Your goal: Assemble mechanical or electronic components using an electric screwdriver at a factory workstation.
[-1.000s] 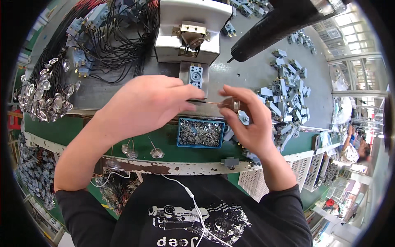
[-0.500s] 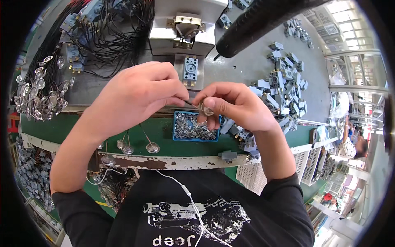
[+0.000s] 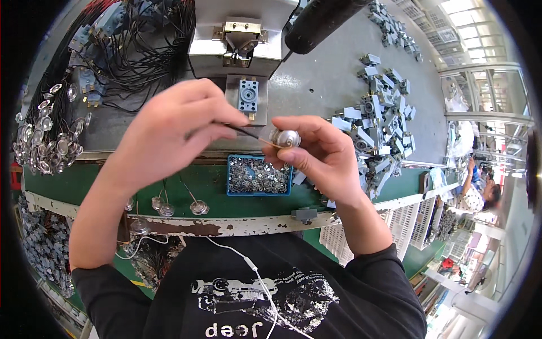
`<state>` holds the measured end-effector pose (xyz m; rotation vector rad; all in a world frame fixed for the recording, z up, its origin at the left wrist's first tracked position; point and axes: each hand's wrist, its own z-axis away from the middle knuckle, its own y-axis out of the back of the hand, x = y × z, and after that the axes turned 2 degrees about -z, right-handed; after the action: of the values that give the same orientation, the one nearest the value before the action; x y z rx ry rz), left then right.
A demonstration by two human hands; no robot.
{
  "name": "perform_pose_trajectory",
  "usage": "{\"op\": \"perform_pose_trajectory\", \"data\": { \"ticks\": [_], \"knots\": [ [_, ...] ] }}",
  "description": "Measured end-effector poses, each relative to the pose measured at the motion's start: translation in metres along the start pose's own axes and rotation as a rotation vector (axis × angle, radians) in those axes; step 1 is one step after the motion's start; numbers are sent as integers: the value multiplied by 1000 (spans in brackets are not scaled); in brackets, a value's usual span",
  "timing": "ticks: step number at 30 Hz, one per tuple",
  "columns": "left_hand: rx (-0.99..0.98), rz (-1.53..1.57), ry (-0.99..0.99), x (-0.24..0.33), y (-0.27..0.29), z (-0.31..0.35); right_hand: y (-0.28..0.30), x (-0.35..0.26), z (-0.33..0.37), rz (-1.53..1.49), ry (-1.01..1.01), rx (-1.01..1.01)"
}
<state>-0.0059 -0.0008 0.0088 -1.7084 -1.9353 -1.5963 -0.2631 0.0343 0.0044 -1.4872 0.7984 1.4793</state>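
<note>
Pinching the thin black-sleeved copper lead (image 3: 244, 130), your left hand (image 3: 180, 121) looks nearly closed, though blur hides the exact contact. Your right hand (image 3: 339, 161) is half curled, fingertips closed on the shiny silver round metal capsule (image 3: 290, 139), held to the right and near of the flat grey rectangular block (image 3: 248, 95). The step in hand appears to be guiding the lead beside the capsule; the next move calls for steady fingertips and a light pull, lest the copper kink. You have one lead and one capsule in hand (perhaps a second behind it), one block on the steel plate (image 3: 262, 107), one shallow blue plastic tray (image 3: 259, 194), and five silver discs on thin stems (image 3: 199, 207) near left. The tray's small metal pieces (image 3: 254, 174) and the grey blocks heaped right (image 3: 370, 113) are too many to count.
</note>
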Motion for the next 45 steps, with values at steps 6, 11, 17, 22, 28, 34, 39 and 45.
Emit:
{"op": "perform_pose_trajectory", "data": {
  "ticks": [6,11,17,22,28,34,39,45],
  "knots": [
    [7,155,78,-2,-1,2,-4,7,-7,-28,46,-2],
    [15,185,88,-1,-4,3,-1,8,-9,-59,7,-26],
    [-20,43,-92,-9,-6,8,19,0,-33,-88,-206,-276],
    [-276,69,-293,-24,-1,11,17,10,-83,-80,-499,-773],
    [-247,-14,-67,-19,-4,30,15,-30,-58,635,-3,-462],
    [49,-99,62,-22,-7,-12,37,-64,-39,452,789,129],
    [-95,-122,194,-37,-25,-11,28,-96,-68,557,1140,476],
    [-190,-71,295,-36,-19,-19,-11,-85,-124,-31,781,357]
  ]
}}
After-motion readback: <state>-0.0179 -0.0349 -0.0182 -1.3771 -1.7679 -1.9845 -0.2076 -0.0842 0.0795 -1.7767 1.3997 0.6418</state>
